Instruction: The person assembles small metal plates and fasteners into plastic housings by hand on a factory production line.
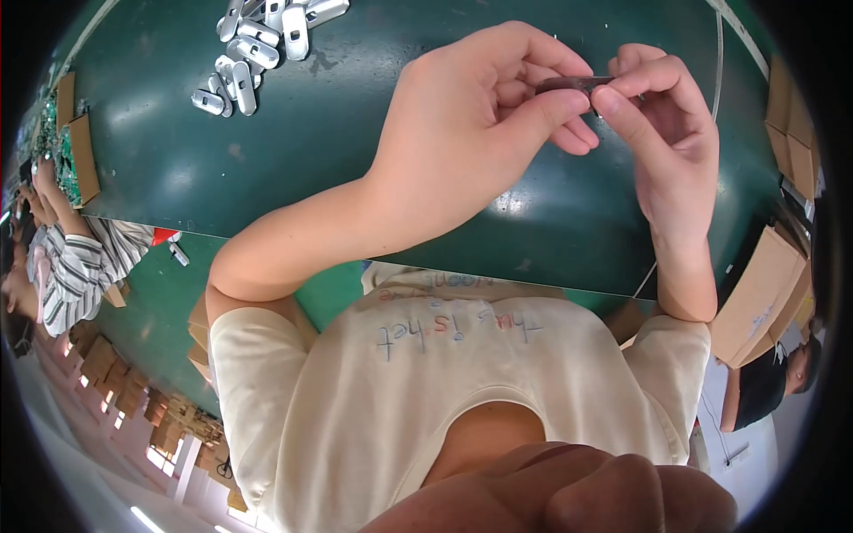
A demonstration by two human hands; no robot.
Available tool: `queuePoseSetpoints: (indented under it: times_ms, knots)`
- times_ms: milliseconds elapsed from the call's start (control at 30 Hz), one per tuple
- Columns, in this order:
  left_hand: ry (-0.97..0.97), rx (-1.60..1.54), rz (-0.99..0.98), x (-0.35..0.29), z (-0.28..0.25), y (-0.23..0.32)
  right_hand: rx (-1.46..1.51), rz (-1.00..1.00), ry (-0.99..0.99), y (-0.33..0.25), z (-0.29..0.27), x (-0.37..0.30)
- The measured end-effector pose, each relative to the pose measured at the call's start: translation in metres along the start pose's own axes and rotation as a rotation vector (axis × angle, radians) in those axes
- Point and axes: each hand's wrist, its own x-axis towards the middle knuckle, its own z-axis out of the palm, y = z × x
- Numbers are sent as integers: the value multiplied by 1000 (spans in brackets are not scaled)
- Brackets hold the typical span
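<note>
**Two hands pinch one small part above green bench**

The left hand [471,115] and right hand [666,124] meet over the green table [293,151], fingertips clamped on opposite ends of a small dark flat piece [573,84]. A heap of silvery metal clips [258,40] lies well apart, beyond the left hand.

The person wears a cream short-sleeved T-shirt [498,382] with a rounded neckline and a line of handwritten-style lettering in blue and red across the chest. Both forearms are bare, with no watch, rings or gloves on either hand.
</note>
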Motion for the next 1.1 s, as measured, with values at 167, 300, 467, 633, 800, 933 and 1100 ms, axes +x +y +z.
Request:
queuePoseSetpoints:
  times_ms: [167, 300, 467, 633, 800, 933, 1100]
  knots:
    - [-18, -53, 15, 3, 0, -1, 88, 49, 171, -6, 21, 3]
    - [-46, 148, 75, -1, -8, -7, -12, 171, 160, -16, 21, 1]
    - [-33, 543, 359, 8, -14, -15, 297, 117, 158, -2, 17, 6]
    - [-57, 411, 379, 5, -20, -22, 392, 93, 63, 5, 21, 2]
    - [-94, 162, 186, 1, -20, -26, 226, 130, -7, -4, 16, -5]
    - [-77, 76, 125, 8, -18, -24, -61, -89, 228, -22, 5, -3]
    - [-58, 99, 199, 19, -14, -14, 290, -771, -126, -121, 13, 1]
